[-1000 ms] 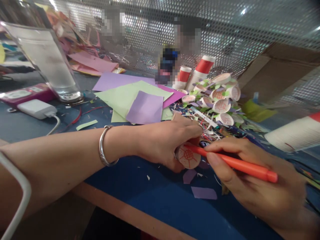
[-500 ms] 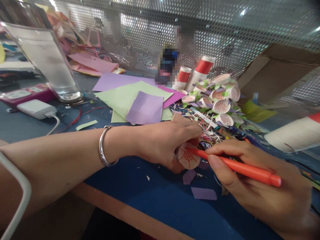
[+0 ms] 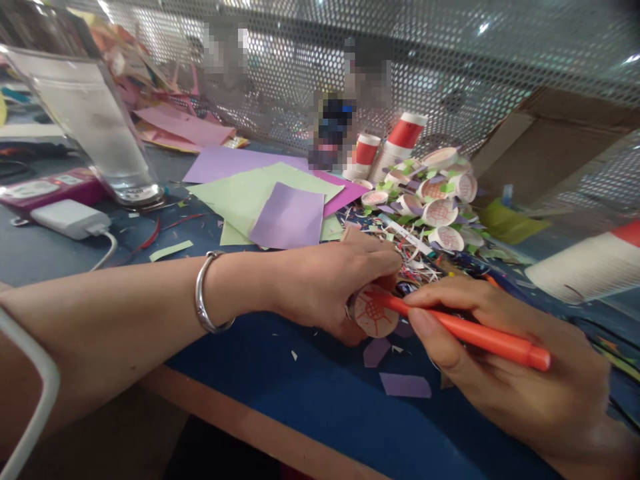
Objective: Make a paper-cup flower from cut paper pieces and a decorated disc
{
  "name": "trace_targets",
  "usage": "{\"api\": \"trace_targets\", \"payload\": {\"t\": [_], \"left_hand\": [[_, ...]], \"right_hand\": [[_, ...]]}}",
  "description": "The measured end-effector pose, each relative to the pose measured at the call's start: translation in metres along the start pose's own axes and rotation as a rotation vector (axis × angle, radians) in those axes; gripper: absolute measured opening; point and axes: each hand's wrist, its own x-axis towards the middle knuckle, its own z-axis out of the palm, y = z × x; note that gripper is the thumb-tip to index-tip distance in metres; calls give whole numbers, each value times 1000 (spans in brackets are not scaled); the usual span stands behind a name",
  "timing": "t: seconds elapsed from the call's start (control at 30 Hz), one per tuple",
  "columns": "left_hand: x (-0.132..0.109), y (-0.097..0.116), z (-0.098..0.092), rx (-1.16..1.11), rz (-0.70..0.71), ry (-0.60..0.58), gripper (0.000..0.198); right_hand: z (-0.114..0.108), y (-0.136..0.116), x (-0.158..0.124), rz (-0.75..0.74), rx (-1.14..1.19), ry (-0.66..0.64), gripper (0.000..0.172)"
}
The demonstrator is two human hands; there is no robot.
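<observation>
My left hand (image 3: 330, 280), with a silver bangle (image 3: 204, 301) on the wrist, is closed round a small paper cup (image 3: 374, 312) lying on its side, its round base turned toward me. The base bears a red web-like drawing. My right hand (image 3: 505, 360) pinches an orange marker pen (image 3: 470, 333), whose tip touches the cup's base. Both hands rest on the blue table top (image 3: 310, 387) near its front edge.
Behind the hands lies a heap of drawn-on paper cups (image 3: 440, 200) amid paper shreds, with red-and-white cups (image 3: 407, 137) further back. Purple and green paper sheets (image 3: 280, 200), a clear glass (image 3: 95, 127), a white charger (image 3: 70, 219) and a cardboard box (image 3: 555, 147) stand around. A perforated metal screen (image 3: 450, 60) closes the back.
The marker has shifted slightly across the cup's base; both hands stay in nearly the same place, still holding cup and pen.
</observation>
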Motion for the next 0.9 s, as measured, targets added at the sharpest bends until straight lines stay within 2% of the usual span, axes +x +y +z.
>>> {"api": "trace_targets", "payload": {"t": [0.27,0.9], "left_hand": [[0,1,0,-12,-5,-3,35],[0,2,-2,-13,-28,-15,37]], "right_hand": [[4,2,0,-16,2,17,8],[-3,2,1,28,-24,43,5]]}}
